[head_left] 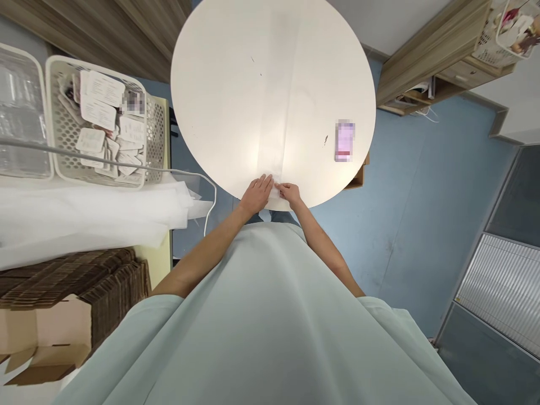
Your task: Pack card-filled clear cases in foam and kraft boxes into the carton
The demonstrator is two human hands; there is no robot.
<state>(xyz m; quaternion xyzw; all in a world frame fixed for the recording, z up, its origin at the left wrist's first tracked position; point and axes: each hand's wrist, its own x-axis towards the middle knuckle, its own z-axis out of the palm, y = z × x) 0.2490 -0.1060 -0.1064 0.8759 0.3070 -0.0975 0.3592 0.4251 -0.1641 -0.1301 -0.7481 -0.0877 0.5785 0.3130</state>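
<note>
A long, pale translucent strip (273,107), like thin plastic film, runs across the white round table (219,101) from the far side to the near edge. My left hand (256,194) lies flat over the strip's near end, its fingers stretched forward. Just to its right, my right hand (290,194) has its fingers curled, with thumb and index finger pinched at the strip's near end. Exactly what sits between those fingertips is too small to see well.
A phone-like purple item (345,140) lies on the table's right side. At left are a perforated basket (54,121) of white cards, a clear-filled bin (21,101), white sheeting (93,211), a cable (169,170) and stacked cardboard (113,281). A wooden cabinet (426,62) stands right.
</note>
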